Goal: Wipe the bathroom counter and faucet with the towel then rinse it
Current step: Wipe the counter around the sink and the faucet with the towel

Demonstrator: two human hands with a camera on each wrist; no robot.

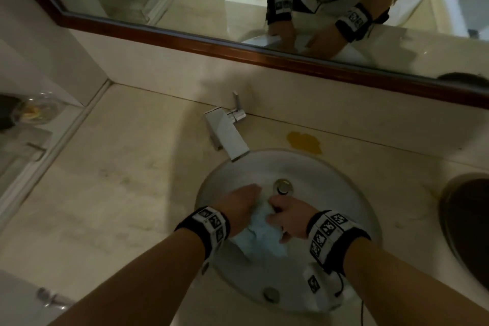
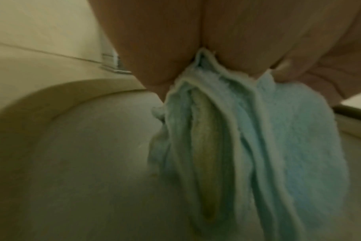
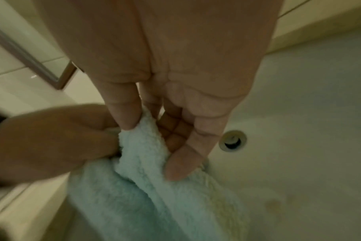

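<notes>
A light blue towel (image 1: 260,231) hangs bunched inside the round white sink (image 1: 352,193), held between both hands. My left hand (image 1: 244,205) grips its top edge from the left, and my right hand (image 1: 287,216) pinches a fold from the right, thumb against fingers. In the left wrist view the towel (image 2: 268,146) shows a yellowish stained fold. The right wrist view has the towel (image 3: 146,176) pinched under my fingertips (image 3: 179,169). The square chrome faucet (image 1: 227,132) stands behind the sink; no water shows running from it.
A yellow stain (image 1: 304,141) marks the beige counter (image 1: 119,180) just behind the sink rim. The drain (image 1: 283,186) lies beyond my hands. A dark round bowl (image 1: 468,222) sits at the right. A wood-framed mirror (image 1: 238,53) runs along the back wall.
</notes>
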